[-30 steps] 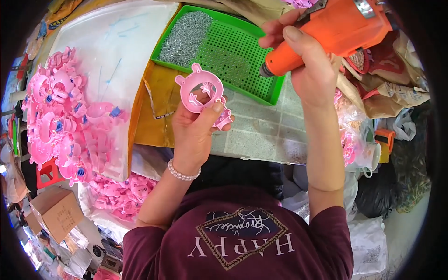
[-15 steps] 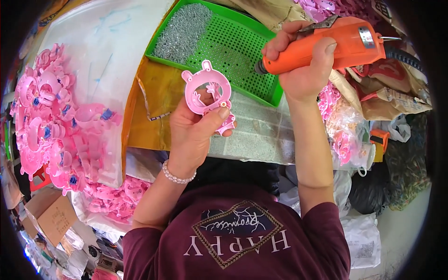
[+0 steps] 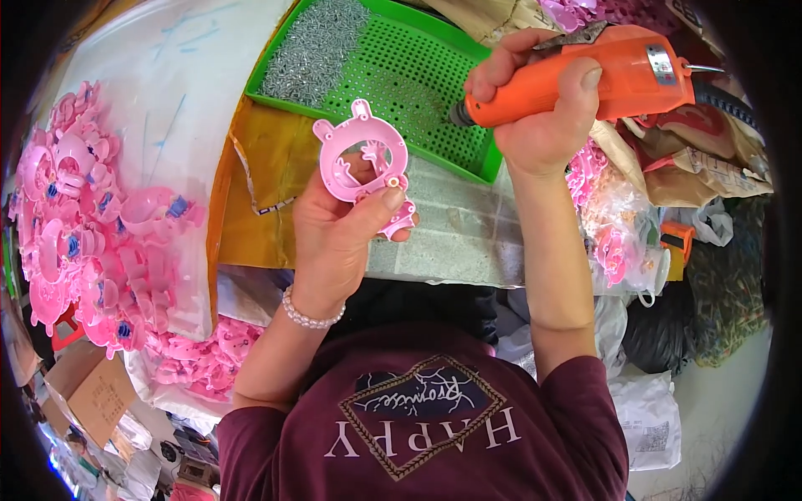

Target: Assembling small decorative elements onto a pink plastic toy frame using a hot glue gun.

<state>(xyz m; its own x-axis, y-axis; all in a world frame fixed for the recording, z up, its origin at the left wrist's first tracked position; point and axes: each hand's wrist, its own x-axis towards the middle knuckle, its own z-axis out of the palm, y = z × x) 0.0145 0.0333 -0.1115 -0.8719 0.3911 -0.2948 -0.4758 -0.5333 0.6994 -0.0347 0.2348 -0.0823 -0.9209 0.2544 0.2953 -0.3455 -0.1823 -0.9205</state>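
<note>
Before us lies the grey tabletop (image 3: 459, 242), with a white board (image 3: 192, 125) on the left and a strip of yellow sheet (image 3: 267, 196) between the board and the bare grey. A heap of pink parts (image 3: 75, 250), some with blue bits on them, covers the board's left side, and more pink pieces (image 3: 209, 355) fill a white sack below its near edge. On the right we see brown paper bags (image 3: 685, 171) and a clear bag (image 3: 622, 221) with pink pieces by it.

The green tray (image 3: 409, 75), perforated and set slantwise, sits at the far side of the tabletop. Our right hand (image 3: 547, 129) wraps closed around the front of the orange driver (image 3: 622, 75), thumb along its body; the tip points left across the tray's right end, though we cannot tell how high above it. Our left hand (image 3: 338, 221) is nearly closed, pinching the pink frame (image 3: 359, 131) by its lower end between thumb and fingers, the round opening upward, in front of the tray and apart from the driver's tip.

A pearly bracelet (image 3: 313, 319) circles our left wrist. Small silver screws (image 3: 313, 54) crowd the tray's left end.
</note>
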